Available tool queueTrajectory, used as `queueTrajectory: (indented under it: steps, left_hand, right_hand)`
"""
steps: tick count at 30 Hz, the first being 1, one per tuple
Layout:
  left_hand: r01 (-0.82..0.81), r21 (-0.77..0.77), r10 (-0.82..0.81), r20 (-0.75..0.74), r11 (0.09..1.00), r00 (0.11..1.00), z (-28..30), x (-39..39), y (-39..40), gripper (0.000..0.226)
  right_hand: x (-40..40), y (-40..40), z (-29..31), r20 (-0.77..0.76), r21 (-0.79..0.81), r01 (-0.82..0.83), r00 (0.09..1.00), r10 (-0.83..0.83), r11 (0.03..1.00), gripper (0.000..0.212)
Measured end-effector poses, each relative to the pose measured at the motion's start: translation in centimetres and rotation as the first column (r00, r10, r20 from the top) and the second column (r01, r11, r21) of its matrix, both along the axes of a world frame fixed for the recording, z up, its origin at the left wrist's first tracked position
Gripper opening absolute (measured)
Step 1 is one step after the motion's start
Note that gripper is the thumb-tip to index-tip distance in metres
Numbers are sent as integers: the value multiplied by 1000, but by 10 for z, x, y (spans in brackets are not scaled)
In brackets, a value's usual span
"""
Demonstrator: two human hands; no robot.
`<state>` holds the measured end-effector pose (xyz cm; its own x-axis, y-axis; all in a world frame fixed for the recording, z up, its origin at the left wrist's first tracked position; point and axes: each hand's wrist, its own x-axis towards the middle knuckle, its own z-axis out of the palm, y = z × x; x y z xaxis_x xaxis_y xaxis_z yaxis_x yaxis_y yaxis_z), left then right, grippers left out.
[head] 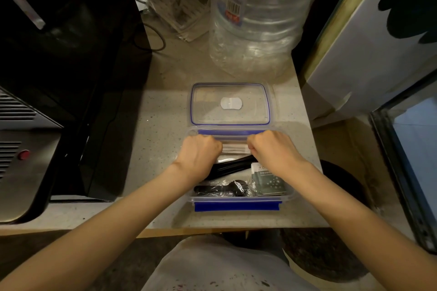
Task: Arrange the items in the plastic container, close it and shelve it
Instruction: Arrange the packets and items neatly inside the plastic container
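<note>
A clear plastic container [238, 199] with blue clip flaps sits open on the speckled counter near its front edge. Inside lie wrapped black plastic cutlery [220, 189], a longer black wrapped piece [233, 165], green-and-white sachets [268, 182] and a white paper packet [234, 148]. My left hand [199, 155] and my right hand [272, 149] are both fisted inside the container, at the two ends of the white packet, which they seem to pinch. The clear lid [230, 104] with a blue seal lies flat just behind the container.
A large clear water jug [257, 19] stands behind the lid. A black appliance [66, 66] fills the left side, with a metal unit with a red button [23, 155] below it. White panels [369, 49] lean at the right. Cables and packets [175, 14] lie at the back.
</note>
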<state>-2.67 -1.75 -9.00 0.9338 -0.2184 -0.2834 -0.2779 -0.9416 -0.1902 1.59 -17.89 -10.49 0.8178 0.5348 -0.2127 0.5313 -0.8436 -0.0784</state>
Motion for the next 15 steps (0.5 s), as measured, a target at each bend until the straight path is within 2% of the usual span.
queueTrajectory:
  steps: [3, 5, 8, 12, 15]
  left_hand:
    - [2, -38, -2, 10, 999, 1000, 0, -1, 1, 14]
    - [-8, -86, 10, 21, 996, 1000, 0, -2, 2, 11]
    - [-60, -248, 60, -7, 967, 998, -2, -3, 4, 18]
    - [-113, -505, 54, -129, 856, 990, -4, -9, -7, 20]
    - [-190, -596, 62, -229, 780, 971, -8, -14, -27, 19]
  right_hand:
    - [0, -3, 4, -41, 56, 50, 998, -48, 997, 22]
    - [1, -6, 14, -113, 150, 134, 987, -118, 980, 20]
    - [1, -17, 35, -194, 241, 235, 962, -190, 942, 20]
    - [-4, -32, 53, -337, 110, 238, 922, -189, 965, 27]
    - [-17, -32, 55, -389, -60, 127, 910, -140, 990, 39]
